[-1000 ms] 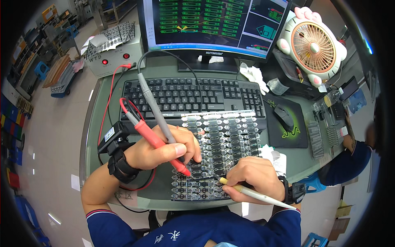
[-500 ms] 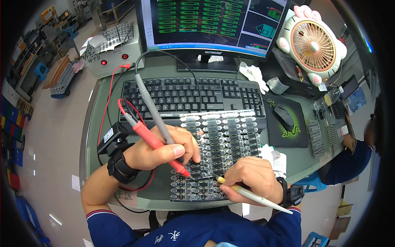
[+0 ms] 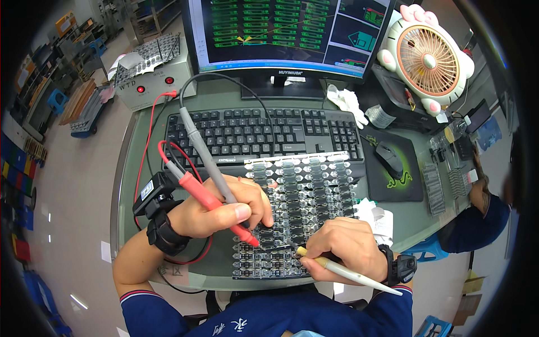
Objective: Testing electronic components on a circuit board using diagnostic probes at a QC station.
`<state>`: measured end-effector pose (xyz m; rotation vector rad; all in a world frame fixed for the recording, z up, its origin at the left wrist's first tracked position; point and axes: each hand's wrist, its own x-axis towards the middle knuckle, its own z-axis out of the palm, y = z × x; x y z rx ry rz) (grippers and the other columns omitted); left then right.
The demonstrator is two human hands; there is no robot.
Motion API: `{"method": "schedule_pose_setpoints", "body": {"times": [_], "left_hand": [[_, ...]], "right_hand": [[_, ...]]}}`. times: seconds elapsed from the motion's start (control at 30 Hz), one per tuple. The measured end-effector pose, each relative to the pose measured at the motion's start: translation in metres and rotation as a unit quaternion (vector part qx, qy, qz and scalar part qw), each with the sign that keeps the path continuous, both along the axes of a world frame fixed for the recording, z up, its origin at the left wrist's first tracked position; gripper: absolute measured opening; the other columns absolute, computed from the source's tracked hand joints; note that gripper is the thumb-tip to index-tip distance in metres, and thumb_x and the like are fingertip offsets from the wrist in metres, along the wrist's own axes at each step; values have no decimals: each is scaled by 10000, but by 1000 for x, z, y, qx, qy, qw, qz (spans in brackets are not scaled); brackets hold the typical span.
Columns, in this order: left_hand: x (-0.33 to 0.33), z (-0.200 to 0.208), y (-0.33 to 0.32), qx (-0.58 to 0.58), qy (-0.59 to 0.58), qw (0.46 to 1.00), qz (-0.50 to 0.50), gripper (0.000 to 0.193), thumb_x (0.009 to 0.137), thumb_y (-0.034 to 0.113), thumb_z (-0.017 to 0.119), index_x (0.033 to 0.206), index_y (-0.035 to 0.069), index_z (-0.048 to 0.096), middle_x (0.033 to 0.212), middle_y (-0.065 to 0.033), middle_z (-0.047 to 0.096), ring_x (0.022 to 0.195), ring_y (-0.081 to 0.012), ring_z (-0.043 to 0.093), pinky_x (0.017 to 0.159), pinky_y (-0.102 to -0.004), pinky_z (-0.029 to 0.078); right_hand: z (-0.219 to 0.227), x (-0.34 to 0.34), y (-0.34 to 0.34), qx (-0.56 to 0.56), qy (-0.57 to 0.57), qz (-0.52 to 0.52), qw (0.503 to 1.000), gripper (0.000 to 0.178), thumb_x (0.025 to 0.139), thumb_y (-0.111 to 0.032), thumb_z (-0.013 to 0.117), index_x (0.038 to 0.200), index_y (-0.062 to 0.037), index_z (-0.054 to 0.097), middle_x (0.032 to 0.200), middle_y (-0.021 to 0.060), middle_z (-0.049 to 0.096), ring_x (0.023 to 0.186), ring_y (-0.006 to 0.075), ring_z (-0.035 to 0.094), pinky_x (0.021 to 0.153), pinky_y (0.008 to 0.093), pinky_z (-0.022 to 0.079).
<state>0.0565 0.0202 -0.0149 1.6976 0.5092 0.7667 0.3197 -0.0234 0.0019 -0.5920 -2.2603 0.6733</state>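
Observation:
My left hand [image 3: 210, 212] is closed round two test probes, a red probe [image 3: 206, 195] and a grey probe [image 3: 203, 147], held together like chopsticks. The red one's tip points down at the lower part of a panel of small circuit boards [image 3: 261, 266]; whether it touches I cannot tell. My fingers hide part of the grey probe's lower end. In my right hand [image 3: 345, 247] is a slim white pen-shaped tool [image 3: 359, 276] with a yellowish collar. Its thin dark tip is at the panel, just right of the red tip. The panel's far edge overlaps the keyboard's front.
Behind the panel lie a black keyboard [image 3: 236, 132] and a monitor [image 3: 286, 72]. Right are a mouse [image 3: 388, 160] on its pad, white gloves [image 3: 347, 104] and a fan [image 3: 429, 62]. A grey box [image 3: 154, 90] with red lights stands left, beside the probe cables. A co-worker's arm [image 3: 480, 196] shows far right.
Both hands keep their grips and stay at nearly the same spot on the panel. A yellow cross-shaped mark now shows on the monitor's lower left. The whole view has shifted slightly.

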Motion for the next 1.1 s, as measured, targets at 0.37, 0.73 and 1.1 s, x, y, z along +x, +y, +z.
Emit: {"method": "schedule_pose_setpoints", "body": {"times": [0.37,0.73,1.1], "left_hand": [[-2,-8,-1,-42,-92,995,5,405,893,336,455,682,25,607,761,-172,668,806,-295,652,809,-397,499],[-16,7,5,-175,-160,941,240,426,951,357,346,702,51,509,572,-139,568,675,-321,624,922,-490,465],[-9,13,-6,-165,-169,955,180,410,943,347,355,760,37,550,662,-165,626,786,-345,653,832,-442,484]], "right_hand": [[26,60,64,-281,221,-184,916,195,1006,-194,548,1033,-6,589,848,86,698,732,111,644,696,239,512],[-63,72,120,103,-121,-195,968,50,900,-184,622,928,-143,618,826,60,583,857,274,576,748,396,458],[-50,76,114,75,-68,-252,962,49,906,-129,629,944,-98,629,700,53,598,682,261,599,641,358,466]]}}
